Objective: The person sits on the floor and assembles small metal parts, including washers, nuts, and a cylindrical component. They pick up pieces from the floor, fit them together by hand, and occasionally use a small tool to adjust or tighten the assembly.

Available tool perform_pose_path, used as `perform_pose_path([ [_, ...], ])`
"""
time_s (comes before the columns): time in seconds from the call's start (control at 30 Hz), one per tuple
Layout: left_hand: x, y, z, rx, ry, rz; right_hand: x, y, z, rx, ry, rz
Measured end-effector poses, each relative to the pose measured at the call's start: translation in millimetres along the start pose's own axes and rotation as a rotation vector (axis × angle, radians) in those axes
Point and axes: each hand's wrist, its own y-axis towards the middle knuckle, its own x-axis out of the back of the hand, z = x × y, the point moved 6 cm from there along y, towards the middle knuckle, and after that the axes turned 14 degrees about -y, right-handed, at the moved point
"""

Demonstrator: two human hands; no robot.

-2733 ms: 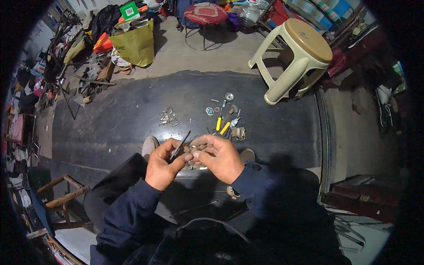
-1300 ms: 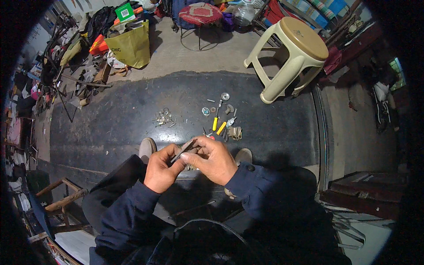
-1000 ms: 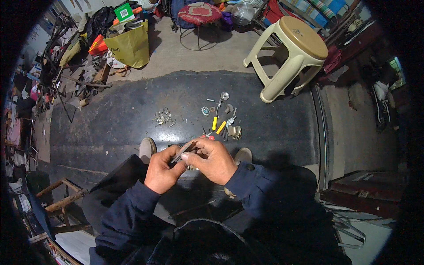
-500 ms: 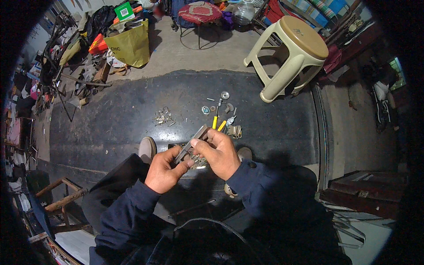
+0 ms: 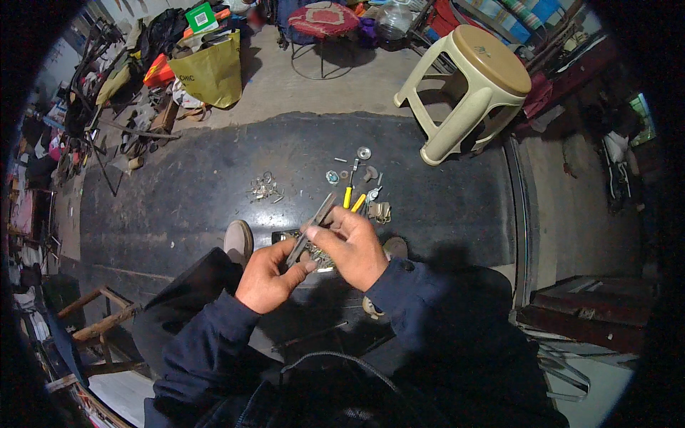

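Note:
Both my hands grip a narrow grey metal bar [image 5: 312,227], which slants up toward the right. My left hand [image 5: 270,277] is closed round its lower end, thumb stretched along the near side. Higher up, my right hand [image 5: 349,251] pinches it between thumb and fingers. Beneath the hands, partly hidden, lies a dark tray [image 5: 278,236] of small metal pieces. Just beyond my right hand are yellow-handled tools [image 5: 358,202], apparently pliers or screwdrivers, and a brassy metal part [image 5: 381,212]. A small heap of metal bits [image 5: 265,188] lies farther left.
Round metal parts [image 5: 364,153] lie on the black mat [image 5: 178,192] ahead. A cream plastic stool [image 5: 464,93] stands at the far right, a red-topped stool [image 5: 323,20] at the back. A yellow bag [image 5: 214,75] and clutter fill the far left. My shoe [image 5: 237,241] is beside the tray.
The metal bar has turned slightly in my hands, so it now shows a narrower face. Both hands have stayed nearly in place, with the left shifted a little to the right.

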Motion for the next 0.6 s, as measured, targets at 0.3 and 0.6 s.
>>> perform_pose_path([
  [0.3, 4, 0, -2, 0.056, -0.157, -0.058, 14, 8, 7, -0.077, 0.333, -0.03],
  [0.6, 14, -1, -17, -0.216, 0.034, -0.24, -17, -4, -8, -0.226, 0.081, 0.232],
])
